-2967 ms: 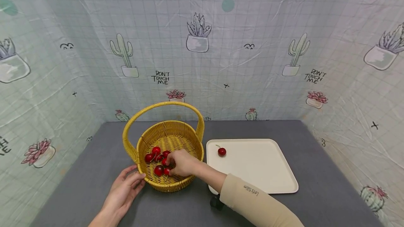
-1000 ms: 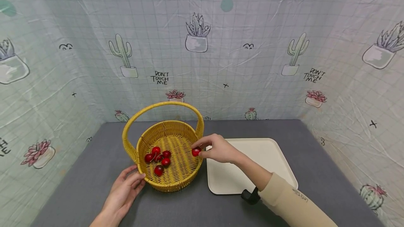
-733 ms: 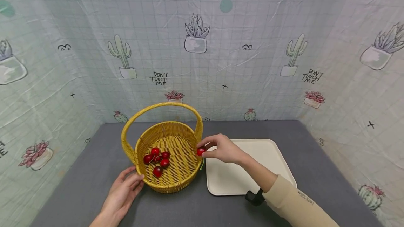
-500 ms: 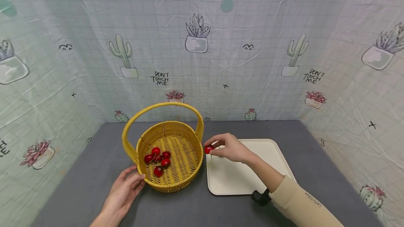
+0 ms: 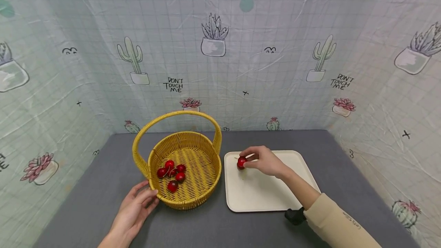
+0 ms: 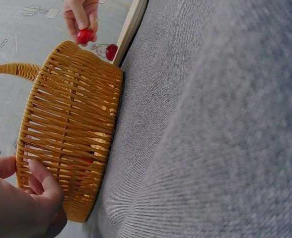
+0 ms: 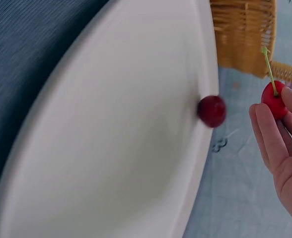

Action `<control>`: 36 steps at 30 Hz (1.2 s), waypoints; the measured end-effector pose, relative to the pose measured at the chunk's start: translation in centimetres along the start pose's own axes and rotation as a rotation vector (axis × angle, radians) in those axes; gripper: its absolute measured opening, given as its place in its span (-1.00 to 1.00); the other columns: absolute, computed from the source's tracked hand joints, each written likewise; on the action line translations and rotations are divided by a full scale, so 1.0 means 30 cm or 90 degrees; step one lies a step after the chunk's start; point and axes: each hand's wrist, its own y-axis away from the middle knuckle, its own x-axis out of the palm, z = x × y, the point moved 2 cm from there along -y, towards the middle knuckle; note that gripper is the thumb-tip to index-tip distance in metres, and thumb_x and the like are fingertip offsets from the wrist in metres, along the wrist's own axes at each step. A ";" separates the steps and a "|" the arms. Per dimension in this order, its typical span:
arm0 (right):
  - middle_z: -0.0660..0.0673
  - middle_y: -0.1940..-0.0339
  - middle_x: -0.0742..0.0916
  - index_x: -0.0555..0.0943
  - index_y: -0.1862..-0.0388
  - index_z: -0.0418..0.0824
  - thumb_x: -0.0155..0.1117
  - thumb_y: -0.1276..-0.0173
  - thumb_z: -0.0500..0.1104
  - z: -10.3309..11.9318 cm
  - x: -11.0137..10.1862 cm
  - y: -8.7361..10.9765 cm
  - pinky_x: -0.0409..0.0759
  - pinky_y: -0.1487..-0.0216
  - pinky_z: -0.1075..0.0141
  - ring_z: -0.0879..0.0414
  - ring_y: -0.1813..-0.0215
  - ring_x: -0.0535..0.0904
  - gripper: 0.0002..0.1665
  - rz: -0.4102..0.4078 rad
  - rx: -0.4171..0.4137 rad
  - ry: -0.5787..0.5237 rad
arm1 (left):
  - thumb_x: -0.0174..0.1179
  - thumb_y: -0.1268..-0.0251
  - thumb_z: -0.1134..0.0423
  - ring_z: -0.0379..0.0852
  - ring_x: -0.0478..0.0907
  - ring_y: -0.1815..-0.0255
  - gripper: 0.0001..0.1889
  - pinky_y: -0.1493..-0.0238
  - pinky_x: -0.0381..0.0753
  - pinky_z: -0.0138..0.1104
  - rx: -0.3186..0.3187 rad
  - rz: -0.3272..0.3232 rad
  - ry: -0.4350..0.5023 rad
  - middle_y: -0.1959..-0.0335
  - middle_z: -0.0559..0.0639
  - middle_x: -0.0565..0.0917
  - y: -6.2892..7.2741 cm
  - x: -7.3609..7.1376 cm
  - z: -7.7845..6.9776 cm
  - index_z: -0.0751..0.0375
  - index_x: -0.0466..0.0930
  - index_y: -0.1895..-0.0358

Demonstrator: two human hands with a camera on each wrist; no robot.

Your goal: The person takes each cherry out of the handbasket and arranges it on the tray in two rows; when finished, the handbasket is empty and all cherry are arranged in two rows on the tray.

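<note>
My right hand [image 5: 267, 162] pinches a red cherry [image 7: 273, 100] between thumb and fingers, above the back left part of a white tray [image 5: 272, 190]. The cherry's green stem stands out in the right wrist view. Below it, another dark red cherry [image 7: 212, 111] lies on the tray, mostly covered by the held one in the head view. My left hand [image 5: 132, 211] holds the near left rim of a yellow wicker basket [image 5: 184, 204], thumb against the outer wall in the left wrist view. Several cherries [image 5: 172, 186] lie together in the left half of the basket.
The basket's tall arched handle [image 5: 177, 113] rises over its bowl. Close on its right stands the tray, both on a grey tabletop [image 5: 193, 229]. A curtain [image 5: 241, 68] printed with cacti hangs behind and at both sides.
My right hand has taken a cherry out of the basket and carried it right, over the rim, to above the tray. The left hand has stayed at the basket's rim.
</note>
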 end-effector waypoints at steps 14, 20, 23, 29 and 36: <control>-0.31 -0.01 0.75 0.64 -0.10 -0.48 0.37 -0.35 -0.41 -0.107 -0.048 0.011 0.69 0.05 0.25 -0.17 -0.07 0.70 -0.65 -0.046 0.049 0.015 | 0.25 -0.47 0.36 -0.17 0.65 0.11 -0.22 -0.06 0.72 -0.18 -0.019 -0.002 -0.021 -0.16 0.07 0.51 0.004 -0.006 0.008 0.14 -0.05 -0.57; -0.33 0.03 0.74 0.64 -0.10 -0.50 0.37 -0.34 -0.43 -0.133 -0.057 0.011 0.70 0.08 0.26 -0.17 -0.04 0.70 -0.65 -0.069 0.075 0.023 | 0.23 -0.49 0.35 -0.15 0.68 0.04 -0.18 -0.11 0.71 -0.16 -0.014 0.007 -0.036 -0.21 0.09 0.51 0.006 -0.004 0.004 0.17 -0.12 -0.61; -0.34 0.02 0.74 0.64 -0.08 -0.51 0.37 -0.34 -0.44 -0.147 -0.060 0.012 0.72 0.05 0.20 -0.19 -0.04 0.69 -0.66 -0.081 0.080 0.035 | 0.23 -0.49 0.34 -0.13 0.68 0.01 -0.17 -0.12 0.71 -0.14 -0.012 0.008 -0.040 -0.24 0.12 0.49 0.004 -0.002 0.003 0.18 -0.13 -0.62; -0.31 0.06 0.74 0.68 -0.03 -0.47 0.39 -0.29 -0.43 -0.169 -0.062 0.010 0.70 0.06 0.15 -0.16 0.01 0.70 -0.68 -0.111 0.092 0.067 | 0.23 -0.49 0.35 -0.12 0.68 -0.01 -0.18 -0.13 0.71 -0.14 -0.014 0.005 -0.036 -0.29 0.15 0.43 0.000 0.001 0.002 0.17 -0.11 -0.61; -0.32 0.06 0.74 0.68 -0.03 -0.48 0.39 -0.28 -0.44 -0.182 -0.063 0.000 0.68 0.08 0.16 -0.16 0.01 0.69 -0.68 -0.131 0.099 0.075 | 0.24 -0.49 0.34 -0.12 0.68 -0.01 -0.20 -0.12 0.71 -0.14 -0.012 -0.002 -0.036 -0.28 0.14 0.43 -0.002 0.001 0.003 0.17 -0.09 -0.60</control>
